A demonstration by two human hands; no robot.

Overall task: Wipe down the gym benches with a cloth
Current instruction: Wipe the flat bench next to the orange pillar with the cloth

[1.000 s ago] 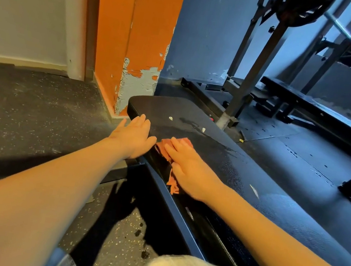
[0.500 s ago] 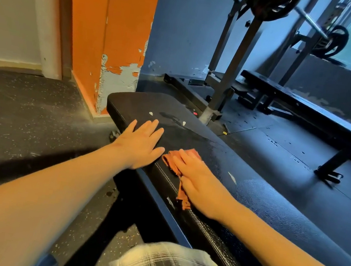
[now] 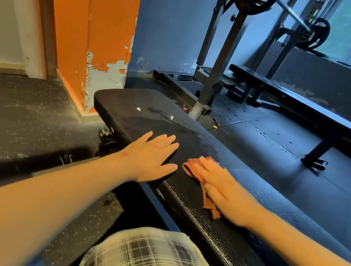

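A black padded gym bench (image 3: 243, 171) runs from the lower right to the centre. My left hand (image 3: 155, 157) rests flat on the pad near its left edge, fingers straight. My right hand (image 3: 222, 191) lies flat on an orange-pink cloth (image 3: 192, 168) and presses it onto the pad just right of the left hand. Most of the cloth is hidden under the palm; a strip shows along the hand's left side. A damp patch and two small pale scraps (image 3: 138, 109) lie on the pad's far end.
A second black bench (image 3: 298, 102) stands at the back right. A rack upright (image 3: 215, 70) with a loaded barbell (image 3: 298, 19) rises just behind the near bench. An orange pillar (image 3: 94, 31) with peeling paint stands at the far left. My checked-cloth knee (image 3: 150, 260) is below.
Both hands have shifted a little further onto the pad, and the right hand has slid the cloth rightward away from the pad's left edge. The view has turned slightly to the right.
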